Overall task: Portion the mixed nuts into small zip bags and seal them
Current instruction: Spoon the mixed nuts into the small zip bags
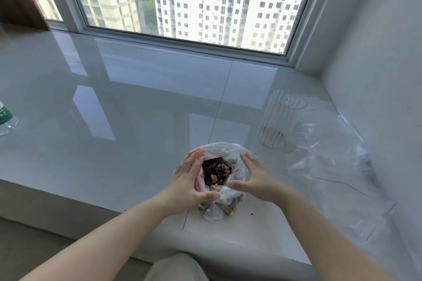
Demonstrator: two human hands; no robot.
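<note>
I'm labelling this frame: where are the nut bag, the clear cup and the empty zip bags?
nut bag (228, 150): head view, far rim of the plastic.
clear cup (279, 118): head view, side wall.
zip bags (331, 155): head view, crumpled middle.

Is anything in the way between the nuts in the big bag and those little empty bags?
Nothing blocks it. The mixed nuts sit in the open bag; bare sill lies between it and the zip bags. The clear cup stands farther back.
</note>
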